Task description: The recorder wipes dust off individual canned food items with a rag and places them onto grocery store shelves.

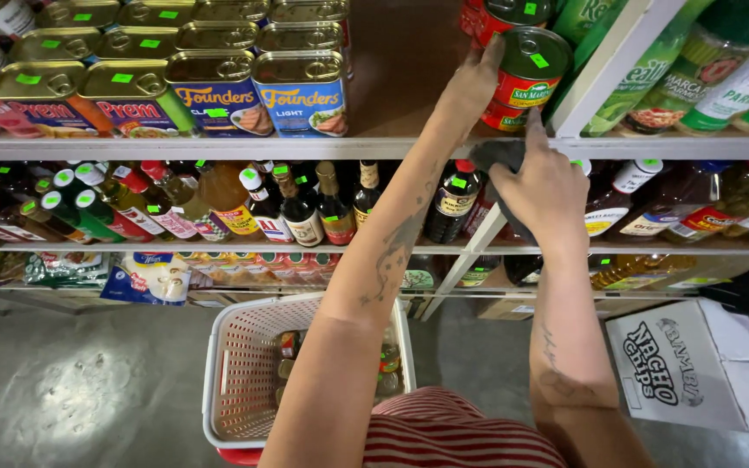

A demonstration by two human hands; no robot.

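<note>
My left hand (472,87) reaches up to the top shelf and grips the side of a red round can with a gold lid (529,71). That can sits on top of another red can. My right hand (546,186) is lower, at the shelf's front edge (218,147), closed on a dark grey cloth (496,156) with its index finger pointing up toward the cans. Both forearms carry tattoos.
Rectangular meat tins (218,91) fill the top shelf's left. Sauce bottles (296,208) line the middle shelf, packets lie below. A white plastic basket (244,373) with a few jars stands on the grey floor. A cardboard box (687,364) sits at right.
</note>
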